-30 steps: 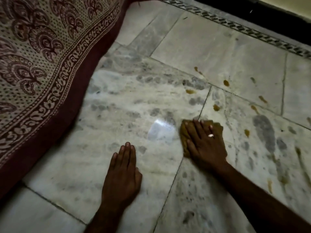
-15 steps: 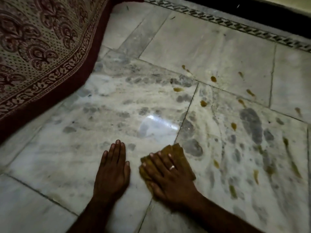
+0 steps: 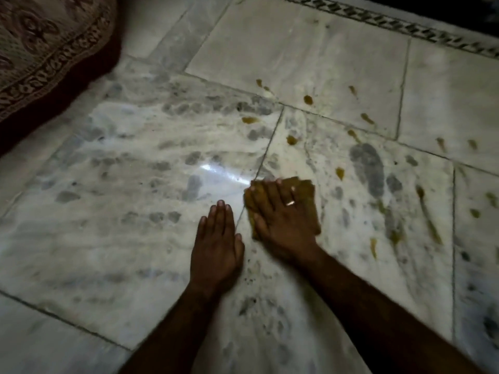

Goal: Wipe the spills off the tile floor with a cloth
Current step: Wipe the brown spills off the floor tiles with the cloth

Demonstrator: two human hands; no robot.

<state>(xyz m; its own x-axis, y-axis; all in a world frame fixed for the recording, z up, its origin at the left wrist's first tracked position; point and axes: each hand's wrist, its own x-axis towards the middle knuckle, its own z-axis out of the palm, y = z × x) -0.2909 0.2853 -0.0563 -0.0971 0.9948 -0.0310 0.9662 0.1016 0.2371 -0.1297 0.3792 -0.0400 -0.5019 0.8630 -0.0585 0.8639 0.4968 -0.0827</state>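
A folded brownish-yellow cloth [image 3: 306, 201] lies on the white marble tile floor [image 3: 135, 184], just right of a grout line. My right hand [image 3: 278, 214], a ring on one finger, presses flat on the cloth and covers most of it. Beside it, my left hand [image 3: 217, 244] rests flat on the bare tile, fingers together, holding nothing. Several yellow-brown spill spots dot the tiles beyond and to the right: one spot [image 3: 308, 99] far ahead, another [image 3: 292, 139] nearer the cloth, and a long streak [image 3: 429, 220] at the right.
A patterned maroon-edged bedspread [image 3: 46, 49] hangs into the upper left corner. A dark patterned border strip [image 3: 405, 25] runs along the far edge of the floor. Grey smudges mark the tiles around my hands.
My right hand has slid the cloth away from me and to the right, after pulling it back beside my left hand. The view has shifted right, so less bedspread shows.
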